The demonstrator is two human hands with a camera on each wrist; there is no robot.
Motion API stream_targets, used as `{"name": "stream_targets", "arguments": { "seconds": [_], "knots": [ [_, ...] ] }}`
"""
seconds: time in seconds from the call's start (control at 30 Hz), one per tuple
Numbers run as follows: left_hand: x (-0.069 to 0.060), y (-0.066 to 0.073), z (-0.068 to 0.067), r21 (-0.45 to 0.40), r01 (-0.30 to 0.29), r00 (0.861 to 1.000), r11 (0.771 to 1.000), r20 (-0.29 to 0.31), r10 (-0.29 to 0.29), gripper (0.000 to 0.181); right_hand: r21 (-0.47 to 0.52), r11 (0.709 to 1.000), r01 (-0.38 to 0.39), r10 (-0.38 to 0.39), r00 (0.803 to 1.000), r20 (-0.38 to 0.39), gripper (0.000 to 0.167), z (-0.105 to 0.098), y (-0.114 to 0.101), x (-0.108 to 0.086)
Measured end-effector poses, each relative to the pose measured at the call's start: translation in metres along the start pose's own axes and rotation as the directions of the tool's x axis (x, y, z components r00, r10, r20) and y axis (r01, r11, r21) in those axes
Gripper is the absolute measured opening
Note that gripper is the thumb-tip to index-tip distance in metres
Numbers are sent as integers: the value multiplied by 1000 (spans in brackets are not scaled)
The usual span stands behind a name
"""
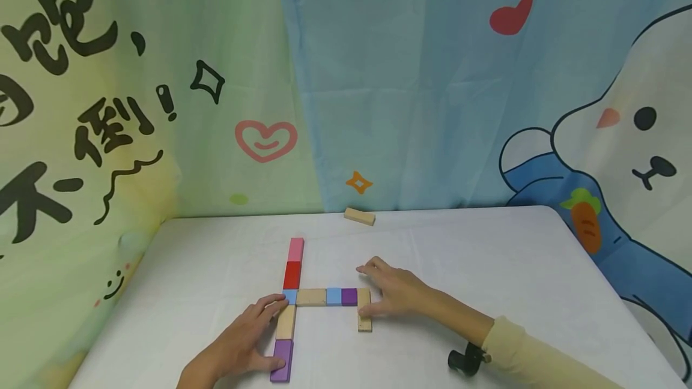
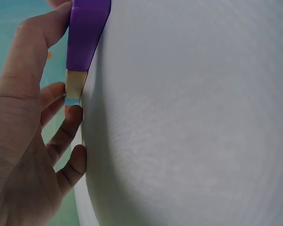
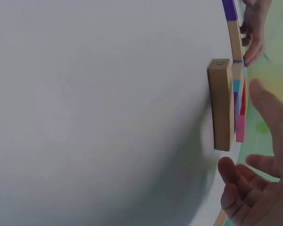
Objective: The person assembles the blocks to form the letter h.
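Note:
Flat rectangular blocks form one long column and a side row on the white table. My left hand (image 1: 240, 341) lies along the column's left side. Its index fingertip meets the small light blue block (image 1: 290, 296), and its thumb touches the purple block (image 1: 282, 360) at the near end. Between those two is a plain wooden block (image 1: 285, 322). My right hand (image 1: 402, 290) hovers with spread fingers by the plain wooden block (image 1: 364, 320) ending the row. In the right wrist view, a gap separates thumb and fingers from that wooden block (image 3: 220, 106).
Red (image 1: 292, 275) and pink (image 1: 295, 250) blocks top the column. The row holds a wooden block (image 1: 311, 297), a light blue block (image 1: 333, 296) and a dark purple block (image 1: 349, 296). One loose wooden block (image 1: 359, 216) lies near the back edge, before the printed curtain (image 1: 378, 107).

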State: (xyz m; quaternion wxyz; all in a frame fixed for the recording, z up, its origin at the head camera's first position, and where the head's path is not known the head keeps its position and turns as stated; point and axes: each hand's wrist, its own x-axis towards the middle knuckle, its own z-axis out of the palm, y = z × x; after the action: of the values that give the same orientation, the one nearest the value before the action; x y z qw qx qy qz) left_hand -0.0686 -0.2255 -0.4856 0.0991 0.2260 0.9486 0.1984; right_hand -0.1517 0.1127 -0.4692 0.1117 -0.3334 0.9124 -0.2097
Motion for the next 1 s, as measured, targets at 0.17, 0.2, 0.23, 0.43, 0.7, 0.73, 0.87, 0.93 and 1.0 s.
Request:
{"name": "stream_targets", "arguments": {
  "seconds": [0.17,0.2,0.23,0.43,0.7,0.73,0.87,0.93,1.0],
  "knots": [
    [0,0,0,15,-14,1000,1000,-16,14,95,-45,998,49,-48,999,21,83,7,0,-3],
    [0,0,0,14,-14,1000,1000,-17,14,95,-50,997,53,-52,998,28,84,8,0,-4],
    [0,0,0,12,-14,1000,1000,-16,15,95,-55,997,56,-54,998,34,85,9,-1,-4],
    [0,0,0,0,2,1000,1000,-1,-2,95,-28,997,71,-70,996,53,84,12,-3,-4],
    [-1,0,1,-5,31,999,1000,22,-31,96,60,996,67,-72,994,80,79,11,-5,-5],
    [-1,1,0,-8,29,999,1000,21,-29,96,58,996,69,-74,994,78,79,11,-6,-5],
    [-1,1,-1,-15,26,999,1000,19,-26,96,17,998,54,-56,996,76,83,10,-6,-4],
    [0,1,-1,-19,27,999,999,22,-26,95,-17,999,38,-37,997,63,86,10,-6,-3],
    [0,1,-1,-23,31,999,999,29,-31,95,-47,999,15,-13,999,44,88,8,-5,0]
  ]
}}
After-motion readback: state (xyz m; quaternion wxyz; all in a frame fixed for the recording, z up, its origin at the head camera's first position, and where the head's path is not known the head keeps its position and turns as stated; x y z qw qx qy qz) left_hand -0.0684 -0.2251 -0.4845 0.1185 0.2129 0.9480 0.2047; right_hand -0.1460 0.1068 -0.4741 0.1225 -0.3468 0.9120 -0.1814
